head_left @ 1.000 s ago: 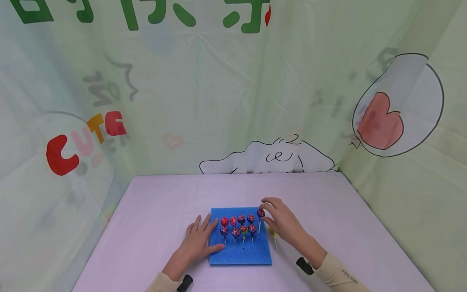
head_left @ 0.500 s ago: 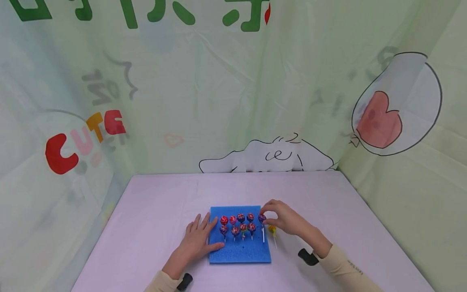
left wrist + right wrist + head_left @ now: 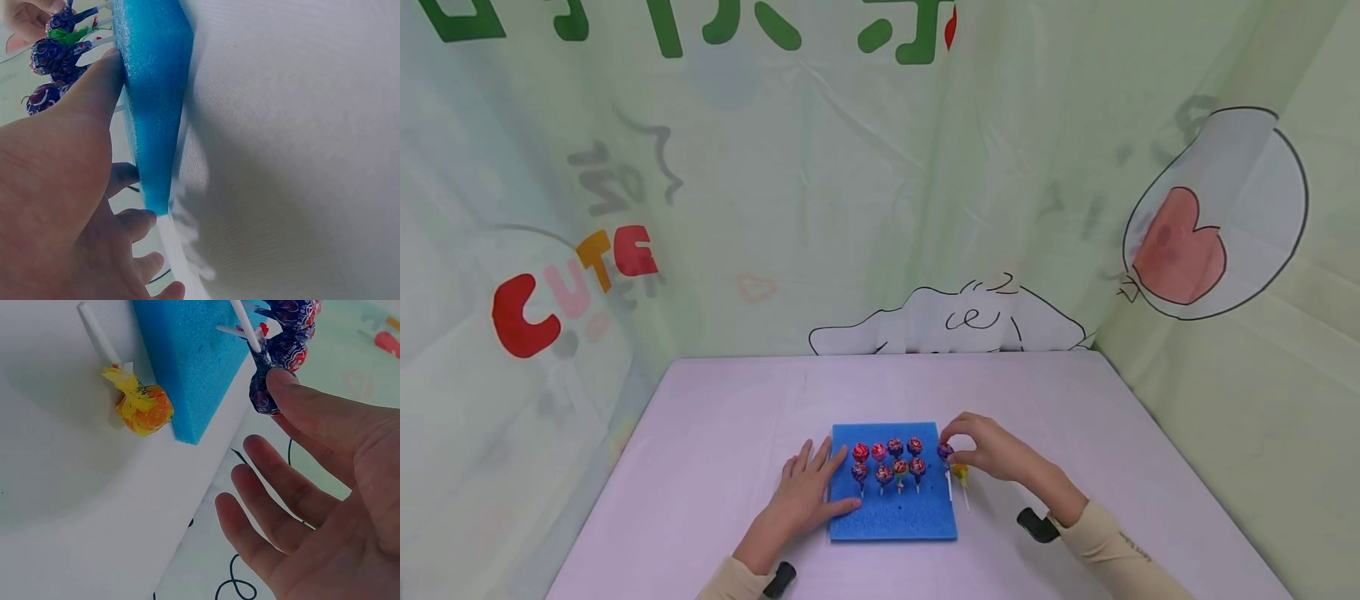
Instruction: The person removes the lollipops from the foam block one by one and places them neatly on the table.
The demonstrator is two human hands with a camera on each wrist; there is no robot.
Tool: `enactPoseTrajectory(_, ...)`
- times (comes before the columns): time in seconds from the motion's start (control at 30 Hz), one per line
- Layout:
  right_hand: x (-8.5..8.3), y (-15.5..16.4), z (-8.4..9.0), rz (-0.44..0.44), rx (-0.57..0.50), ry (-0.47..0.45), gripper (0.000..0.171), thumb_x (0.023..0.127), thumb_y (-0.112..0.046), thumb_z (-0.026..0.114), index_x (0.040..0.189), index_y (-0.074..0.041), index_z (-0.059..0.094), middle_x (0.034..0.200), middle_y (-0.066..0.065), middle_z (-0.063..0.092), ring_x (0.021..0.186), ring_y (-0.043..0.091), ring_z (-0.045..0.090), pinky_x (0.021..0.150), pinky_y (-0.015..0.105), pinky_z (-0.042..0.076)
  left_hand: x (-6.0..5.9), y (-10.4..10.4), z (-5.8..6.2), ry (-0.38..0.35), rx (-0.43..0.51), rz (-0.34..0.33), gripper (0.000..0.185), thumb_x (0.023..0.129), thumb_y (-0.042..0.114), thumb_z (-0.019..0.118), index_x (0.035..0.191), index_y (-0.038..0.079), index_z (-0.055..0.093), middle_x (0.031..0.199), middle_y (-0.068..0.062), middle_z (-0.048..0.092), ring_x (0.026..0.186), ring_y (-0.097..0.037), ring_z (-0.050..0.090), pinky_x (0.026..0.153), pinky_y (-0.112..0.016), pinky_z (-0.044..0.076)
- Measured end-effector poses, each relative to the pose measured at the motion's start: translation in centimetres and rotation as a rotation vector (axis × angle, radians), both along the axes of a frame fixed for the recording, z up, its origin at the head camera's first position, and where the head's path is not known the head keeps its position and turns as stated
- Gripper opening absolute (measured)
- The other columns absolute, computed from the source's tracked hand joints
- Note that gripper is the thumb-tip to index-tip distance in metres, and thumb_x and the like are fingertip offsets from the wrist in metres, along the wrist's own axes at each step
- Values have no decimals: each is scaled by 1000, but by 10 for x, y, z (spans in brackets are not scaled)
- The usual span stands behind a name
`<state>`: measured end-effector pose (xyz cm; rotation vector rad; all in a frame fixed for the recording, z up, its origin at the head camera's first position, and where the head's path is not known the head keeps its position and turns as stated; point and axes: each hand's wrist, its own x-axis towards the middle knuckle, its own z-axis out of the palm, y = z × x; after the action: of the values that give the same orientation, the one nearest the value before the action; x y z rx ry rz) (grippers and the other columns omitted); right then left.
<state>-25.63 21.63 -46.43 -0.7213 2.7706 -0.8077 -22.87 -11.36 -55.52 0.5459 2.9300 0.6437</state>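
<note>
A blue foam block (image 3: 891, 521) lies on the table, with several wrapped lollipops (image 3: 880, 452) standing in it in two rows, sticks down. My left hand (image 3: 805, 492) rests flat on its left edge, fingers spread; in the left wrist view the thumb (image 3: 103, 81) presses the foam's top face. With thumb and index finger, my right hand (image 3: 992, 446) pinches a purple-wrapped lollipop (image 3: 264, 394) by its head, its white stick pointing down at the block's right edge. A yellow-wrapped lollipop (image 3: 145, 409) lies on the table just right of the foam.
The table (image 3: 737, 400) has a pale lilac cover and backs onto a printed cloth curtain (image 3: 880, 208). Similar cloth hangs at the left and right. Small holes dot the foam near its front and right side.
My right hand has drawn the purple lollipop rightward and slightly toward me, from above the foam's back right corner to its right edge. The left hand has stayed in place.
</note>
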Motion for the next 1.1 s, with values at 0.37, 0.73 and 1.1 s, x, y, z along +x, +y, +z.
enactPoseTrajectory(0.37,0,8,-5,15,58,0,21,89,-11,76,109,-9,73,110,6,68,109,30,63,92,48,57,-1,0,-2,-2,-20,16,92,85,71,62,157,19,37,167,-15,24,153,-48,13,119,-68,17)
enactPoseTrajectory(0.73,1,20,-8,-11,68,-75,24,87,-9,77,110,-5,73,109,7,69,108,32,63,92,50,57,-3,0,-4,14,-20,3,92,85,71,63,156,18,39,166,-16,25,153,-49,14,118,-69,18)
enactPoseTrajectory(1.1,-2,29,-11,-85,134,-123,19,85,-6,79,103,-6,72,102,4,69,101,26,63,90,46,57,-3,0,-1,10,-18,-5,91,85,69,64,156,17,39,166,-17,26,153,-49,14,118,-69,19)
